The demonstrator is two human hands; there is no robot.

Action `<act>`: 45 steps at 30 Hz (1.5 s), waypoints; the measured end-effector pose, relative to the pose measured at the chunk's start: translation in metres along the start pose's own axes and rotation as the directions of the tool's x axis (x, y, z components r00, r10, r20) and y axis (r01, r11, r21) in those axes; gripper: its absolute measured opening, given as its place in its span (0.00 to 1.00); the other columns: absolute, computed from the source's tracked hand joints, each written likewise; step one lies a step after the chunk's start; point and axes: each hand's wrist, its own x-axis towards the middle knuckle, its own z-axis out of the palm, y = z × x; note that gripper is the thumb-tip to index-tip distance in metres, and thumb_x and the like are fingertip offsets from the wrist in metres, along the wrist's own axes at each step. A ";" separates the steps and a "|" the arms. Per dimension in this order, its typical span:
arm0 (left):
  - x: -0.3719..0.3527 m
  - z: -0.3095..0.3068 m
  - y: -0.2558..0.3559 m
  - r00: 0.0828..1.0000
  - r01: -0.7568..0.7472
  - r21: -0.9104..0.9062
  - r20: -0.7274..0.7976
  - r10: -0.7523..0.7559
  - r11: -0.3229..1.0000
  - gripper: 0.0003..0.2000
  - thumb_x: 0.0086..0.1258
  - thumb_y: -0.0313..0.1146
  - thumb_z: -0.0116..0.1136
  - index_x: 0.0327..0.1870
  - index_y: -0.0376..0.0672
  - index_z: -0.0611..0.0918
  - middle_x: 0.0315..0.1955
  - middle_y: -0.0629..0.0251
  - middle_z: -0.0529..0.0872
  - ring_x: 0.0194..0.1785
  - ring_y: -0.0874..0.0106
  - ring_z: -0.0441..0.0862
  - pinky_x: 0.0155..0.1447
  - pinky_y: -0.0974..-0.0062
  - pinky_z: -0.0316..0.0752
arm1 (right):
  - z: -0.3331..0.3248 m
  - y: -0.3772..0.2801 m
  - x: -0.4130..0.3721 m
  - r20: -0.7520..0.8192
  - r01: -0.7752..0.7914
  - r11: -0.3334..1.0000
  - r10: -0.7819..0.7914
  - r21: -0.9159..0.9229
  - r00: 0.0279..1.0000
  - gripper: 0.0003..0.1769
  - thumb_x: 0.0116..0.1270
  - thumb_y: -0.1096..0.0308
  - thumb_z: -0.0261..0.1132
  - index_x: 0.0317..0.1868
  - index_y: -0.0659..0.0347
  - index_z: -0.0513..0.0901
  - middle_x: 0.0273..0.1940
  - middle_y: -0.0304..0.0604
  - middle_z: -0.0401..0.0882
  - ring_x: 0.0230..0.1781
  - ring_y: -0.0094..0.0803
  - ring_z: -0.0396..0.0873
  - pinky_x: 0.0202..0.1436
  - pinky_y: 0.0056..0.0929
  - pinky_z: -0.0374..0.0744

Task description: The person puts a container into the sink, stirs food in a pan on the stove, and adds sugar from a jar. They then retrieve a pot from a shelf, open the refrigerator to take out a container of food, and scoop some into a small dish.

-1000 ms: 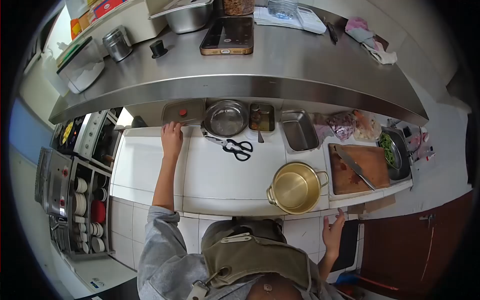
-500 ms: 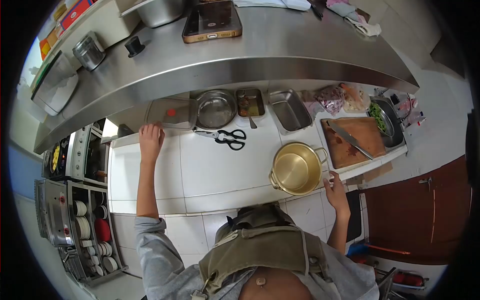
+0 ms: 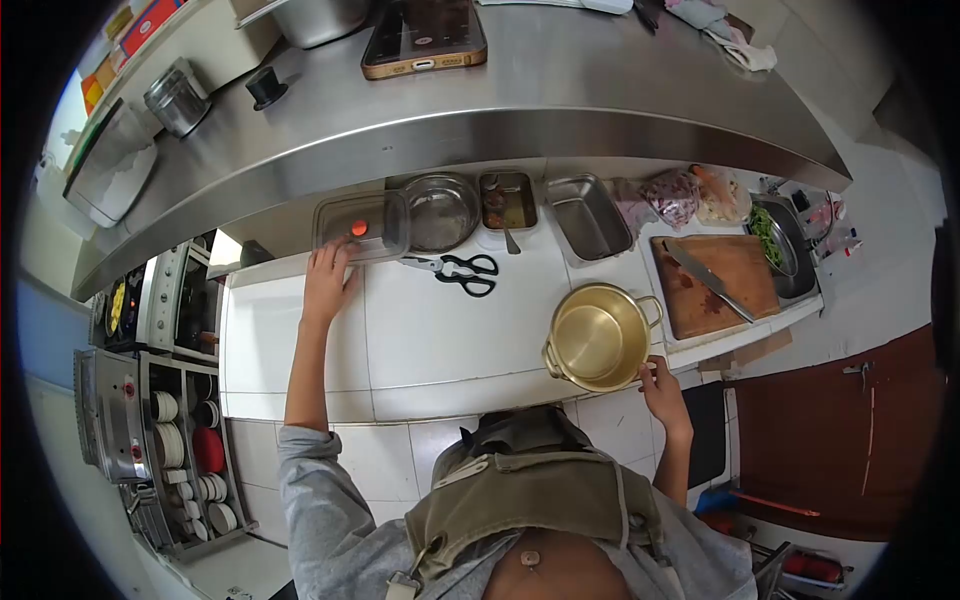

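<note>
My left hand (image 3: 328, 283) is at the front left of a clear plastic container (image 3: 385, 243) holding a small red-orange item (image 3: 359, 228). Its fingers are stretched out, the tips against the container's near edge. A gold-coloured two-handled pot (image 3: 600, 340) stands near the counter's front edge; nothing shows inside it. Beside the pot's lower right side is my right hand (image 3: 664, 392), thumb and fingers apart, at or almost at the wall. Black-handled kitchen scissors (image 3: 467, 274) lie between the container and the pot.
Behind stand a round metal bowl (image 3: 441, 215), a small tray with a spoon (image 3: 508, 205) and a rectangular steel pan (image 3: 588, 222). At right, a knife (image 3: 708, 280) lies on a wooden board (image 3: 690, 315) by the sink (image 3: 795, 270). A steel shelf (image 3: 480, 125) overhangs the counter.
My left hand has moved right and the plastic container has slid right with it, closer to the round bowl. My right hand has come nearer the pot's side. The view has shifted slightly.
</note>
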 end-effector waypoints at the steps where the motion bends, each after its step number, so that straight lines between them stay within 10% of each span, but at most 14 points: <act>1: -0.001 0.006 -0.005 0.999 0.034 0.051 0.011 -0.034 0.998 0.17 0.52 0.26 0.60 0.46 0.45 0.76 0.50 0.62 0.75 0.52 0.62 0.72 0.54 0.62 0.68 | -0.001 0.000 0.001 0.015 0.002 1.000 -0.002 -0.009 1.000 0.19 0.71 0.58 0.53 0.51 0.66 0.70 0.33 0.58 0.81 0.33 0.47 0.81 0.38 0.37 0.75; 9: 0.009 -0.021 0.008 0.958 -0.033 0.027 -0.283 0.039 0.999 0.12 0.54 0.21 0.61 0.40 0.40 0.77 0.36 0.63 0.81 0.38 0.63 0.80 0.43 0.69 0.74 | -0.003 -0.007 0.004 0.104 -0.061 0.984 0.044 0.167 0.994 0.13 0.71 0.62 0.52 0.44 0.66 0.67 0.29 0.51 0.79 0.29 0.36 0.83 0.30 0.27 0.78; 11: 0.003 -0.038 0.030 0.858 0.148 -0.169 -0.469 -0.211 0.975 0.09 0.59 0.20 0.58 0.41 0.39 0.78 0.31 0.62 0.83 0.34 0.69 0.81 0.36 0.75 0.74 | 0.004 0.008 0.009 0.215 -0.142 0.881 0.047 0.452 0.975 0.09 0.71 0.65 0.52 0.41 0.63 0.65 0.29 0.46 0.77 0.26 0.31 0.82 0.28 0.22 0.80; 13: -0.014 -0.045 0.059 0.697 0.385 -0.609 -0.301 -0.651 0.693 0.08 0.65 0.22 0.56 0.44 0.36 0.77 0.32 0.59 0.84 0.33 0.75 0.82 0.35 0.81 0.73 | 0.009 -0.008 0.007 0.193 -0.185 0.829 0.095 0.528 0.977 0.09 0.71 0.65 0.52 0.41 0.63 0.66 0.31 0.46 0.77 0.26 0.32 0.82 0.28 0.23 0.81; 15: -0.031 -0.046 0.083 0.626 0.380 -0.890 0.046 -0.779 0.253 0.13 0.69 0.28 0.53 0.51 0.35 0.70 0.34 0.59 0.84 0.29 0.76 0.82 0.29 0.85 0.71 | 0.016 -0.016 0.005 0.178 -0.230 0.770 0.153 0.596 0.972 0.09 0.71 0.65 0.53 0.41 0.63 0.67 0.32 0.46 0.77 0.26 0.32 0.82 0.29 0.24 0.82; 21: -0.073 0.009 0.154 0.483 0.649 -0.721 0.637 -0.601 -0.243 0.13 0.70 0.33 0.50 0.52 0.40 0.70 0.31 0.59 0.84 0.25 0.74 0.81 0.24 0.82 0.71 | 0.026 -0.005 -0.001 0.166 -0.262 0.708 0.203 0.656 0.965 0.12 0.71 0.64 0.51 0.42 0.66 0.69 0.34 0.45 0.77 0.28 0.31 0.82 0.34 0.26 0.83; 33: -0.067 0.056 0.211 0.587 0.737 -0.649 0.753 -0.296 -0.189 0.16 0.70 0.29 0.49 0.56 0.36 0.66 0.33 0.56 0.83 0.31 0.69 0.84 0.32 0.76 0.78 | 0.026 -0.009 -0.004 0.064 -0.208 0.653 0.237 0.728 0.969 0.08 0.71 0.64 0.51 0.39 0.61 0.69 0.34 0.42 0.77 0.29 0.26 0.80 0.36 0.25 0.83; 35: -0.071 0.059 0.222 0.718 0.669 -0.738 0.611 -0.334 0.089 0.20 0.68 0.27 0.50 0.60 0.35 0.66 0.34 0.55 0.82 0.33 0.69 0.84 0.37 0.75 0.78 | 0.027 -0.007 -0.003 0.089 -0.233 0.670 0.241 0.705 0.966 0.08 0.70 0.64 0.51 0.41 0.60 0.69 0.37 0.41 0.77 0.31 0.27 0.80 0.38 0.25 0.82; 45: -0.070 0.046 0.229 0.822 0.567 -0.702 0.446 -0.355 0.431 0.22 0.59 0.23 0.55 0.57 0.32 0.73 0.36 0.58 0.76 0.28 0.72 0.77 0.36 0.77 0.73 | 0.034 -0.012 -0.006 0.061 -0.208 0.663 0.238 0.720 0.969 0.07 0.69 0.66 0.54 0.40 0.62 0.70 0.32 0.41 0.78 0.28 0.23 0.79 0.37 0.22 0.82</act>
